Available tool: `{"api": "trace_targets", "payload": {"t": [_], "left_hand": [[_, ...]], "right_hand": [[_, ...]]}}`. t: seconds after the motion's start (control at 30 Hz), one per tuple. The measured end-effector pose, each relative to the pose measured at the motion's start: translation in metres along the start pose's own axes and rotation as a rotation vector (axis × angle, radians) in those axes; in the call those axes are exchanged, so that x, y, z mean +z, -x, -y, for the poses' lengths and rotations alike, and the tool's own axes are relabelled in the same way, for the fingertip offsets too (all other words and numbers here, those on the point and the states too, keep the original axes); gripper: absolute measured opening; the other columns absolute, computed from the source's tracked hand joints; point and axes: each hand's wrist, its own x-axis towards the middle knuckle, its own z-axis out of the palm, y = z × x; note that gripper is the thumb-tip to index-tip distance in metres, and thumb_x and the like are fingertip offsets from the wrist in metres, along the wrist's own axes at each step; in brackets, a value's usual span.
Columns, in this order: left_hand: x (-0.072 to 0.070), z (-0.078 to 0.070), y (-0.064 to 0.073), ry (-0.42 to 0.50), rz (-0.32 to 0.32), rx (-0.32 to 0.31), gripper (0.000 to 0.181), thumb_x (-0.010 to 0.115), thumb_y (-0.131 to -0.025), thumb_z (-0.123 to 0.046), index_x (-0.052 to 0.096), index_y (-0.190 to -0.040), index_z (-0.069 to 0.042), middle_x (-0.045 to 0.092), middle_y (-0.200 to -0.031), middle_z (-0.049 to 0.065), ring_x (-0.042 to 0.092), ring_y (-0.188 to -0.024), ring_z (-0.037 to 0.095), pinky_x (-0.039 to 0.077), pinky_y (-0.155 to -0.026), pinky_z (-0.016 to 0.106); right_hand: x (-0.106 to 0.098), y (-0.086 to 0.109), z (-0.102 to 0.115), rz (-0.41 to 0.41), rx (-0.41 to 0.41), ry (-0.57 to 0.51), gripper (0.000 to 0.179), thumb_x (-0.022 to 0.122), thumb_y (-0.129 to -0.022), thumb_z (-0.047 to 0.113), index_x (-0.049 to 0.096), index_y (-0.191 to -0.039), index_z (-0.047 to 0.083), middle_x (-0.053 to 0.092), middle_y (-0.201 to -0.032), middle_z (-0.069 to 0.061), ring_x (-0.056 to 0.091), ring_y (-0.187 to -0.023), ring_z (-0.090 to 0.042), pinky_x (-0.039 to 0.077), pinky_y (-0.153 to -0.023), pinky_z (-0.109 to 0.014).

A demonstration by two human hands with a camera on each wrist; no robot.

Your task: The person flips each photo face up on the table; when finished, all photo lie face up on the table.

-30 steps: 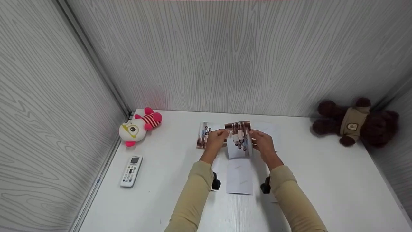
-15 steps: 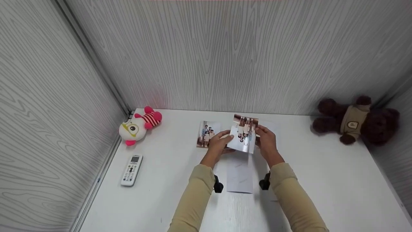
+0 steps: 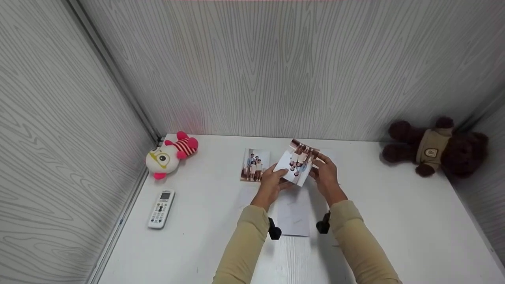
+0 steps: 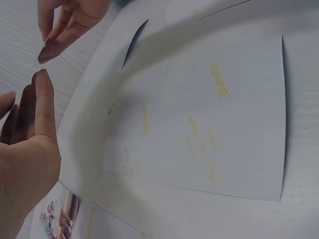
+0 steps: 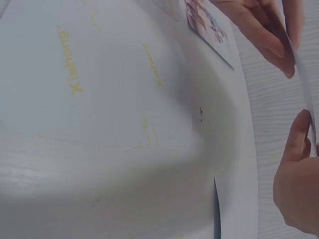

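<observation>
Both hands hold a family photo print [image 3: 296, 163] above the table, its people upside down in the head view and the print tilted. My left hand [image 3: 270, 183] grips the lower left side, thumb on the picture and fingers behind. The right hand [image 3: 326, 173] pinches the upper right edge. Seen edge-on in the right wrist view, the print [image 5: 305, 87] is a thin, slightly bent sheet between the hands. Just left of it, another family photo [image 3: 255, 165] lies face up. Beneath the hands a face-down print [image 3: 294, 219] shows its white back with yellow lettering.
More white sheets lie around the face-down print, partly hidden by the arms. On the table's left are a pink-and-white plush toy [image 3: 169, 156] and a white remote control [image 3: 161, 209]. A brown teddy bear [image 3: 436, 148] lies at the right. Grey wood-grain panels [image 3: 252, 71] stand behind.
The held photo has risen a little and turned clockwise in the head view. My left hand has shifted lower and to the right along its edge; the right hand stays on the right side.
</observation>
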Motion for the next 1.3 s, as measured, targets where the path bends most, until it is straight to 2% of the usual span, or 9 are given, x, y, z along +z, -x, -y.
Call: {"api": "trace_targets", "payload": {"t": [0.3,0.5,0.67,0.77,0.83,0.93,1.1,1.17,1.3], "left_hand": [[-0.004,-0.005,0.002,-0.003,-0.035,0.014,0.041,0.059,-0.102,-0.020,0.055,-0.137,0.001,0.071,-0.117,0.020,0.073,-0.099,0.029,0.061,-0.085,0.046],[-0.010,-0.012,0.001,-0.050,-0.052,0.002,0.041,0.065,-0.099,-0.031,0.059,-0.129,-0.003,0.071,-0.112,0.013,0.072,-0.095,0.024,0.062,-0.082,0.040],[-0.015,-0.015,0.001,-0.089,-0.034,-0.023,0.050,0.067,-0.097,-0.034,0.056,-0.135,-0.004,0.064,-0.130,0.016,0.068,-0.111,0.028,0.059,-0.093,0.040],[-0.016,-0.019,0.004,-0.125,-0.041,-0.043,0.069,0.069,-0.096,-0.033,0.041,-0.150,-0.002,0.049,-0.150,0.018,0.056,-0.132,0.031,0.050,-0.108,0.043],[-0.017,-0.021,0.005,-0.148,-0.045,-0.054,0.078,0.071,-0.095,-0.032,0.031,-0.156,-0.002,0.043,-0.154,0.018,0.050,-0.136,0.032,0.046,-0.112,0.044],[-0.018,-0.022,0.005,-0.167,-0.048,-0.082,0.087,0.073,-0.093,-0.030,0.023,-0.159,-0.003,0.048,-0.149,0.017,0.055,-0.129,0.028,0.049,-0.108,0.040],[-0.021,-0.023,0.005,-0.176,-0.033,-0.099,0.084,0.074,-0.092,-0.027,0.028,-0.158,-0.003,0.064,-0.124,0.010,0.068,-0.101,0.018,0.058,-0.087,0.030],[-0.021,-0.023,0.004,-0.168,-0.020,-0.087,0.077,0.074,-0.093,-0.025,0.035,-0.155,-0.003,0.066,-0.120,0.010,0.069,-0.098,0.019,0.060,-0.083,0.031],[-0.022,-0.024,0.002,-0.109,0.006,-0.055,0.064,0.070,-0.095,-0.022,0.044,-0.152,-0.004,0.063,-0.130,0.014,0.068,-0.104,0.024,0.061,-0.085,0.038]], "right_hand": [[-0.005,-0.001,0.002,0.091,0.011,-0.048,0.041,0.053,-0.106,0.016,0.044,-0.146,0.011,0.060,-0.112,-0.003,0.068,-0.081,-0.012,0.060,-0.074,-0.024],[-0.009,0.000,0.002,0.150,0.026,-0.037,0.043,0.051,-0.107,0.018,0.043,-0.148,0.009,0.063,-0.104,0.000,0.066,-0.078,-0.010,0.059,-0.071,-0.024],[-0.012,-0.001,0.001,0.192,0.039,0.066,0.045,0.051,-0.107,0.020,0.044,-0.150,0.008,0.064,-0.099,0.003,0.062,-0.078,-0.009,0.057,-0.068,-0.024],[-0.013,-0.001,0.000,0.213,0.037,0.103,0.047,0.053,-0.106,0.021,0.044,-0.151,0.008,0.067,-0.098,0.004,0.063,-0.078,-0.009,0.058,-0.068,-0.024],[-0.012,-0.002,-0.001,0.226,0.037,0.124,0.049,0.054,-0.106,0.021,0.044,-0.152,0.008,0.069,-0.097,0.005,0.064,-0.078,-0.009,0.058,-0.068,-0.023],[-0.011,-0.002,-0.002,0.228,0.048,0.150,0.050,0.054,-0.106,0.020,0.043,-0.153,0.007,0.071,-0.093,0.006,0.064,-0.075,-0.008,0.057,-0.067,-0.022],[-0.009,-0.003,-0.004,0.216,0.068,0.191,0.050,0.055,-0.106,0.018,0.044,-0.153,0.005,0.073,-0.088,0.006,0.065,-0.072,-0.007,0.056,-0.063,-0.021],[-0.009,-0.003,-0.004,0.213,0.069,0.189,0.050,0.054,-0.106,0.018,0.043,-0.153,0.004,0.073,-0.088,0.006,0.066,-0.073,-0.007,0.056,-0.064,-0.021],[-0.010,-0.002,-0.002,0.196,0.065,0.136,0.047,0.053,-0.106,0.017,0.043,-0.150,0.004,0.074,-0.094,0.005,0.066,-0.080,-0.010,0.058,-0.070,-0.024]]}}
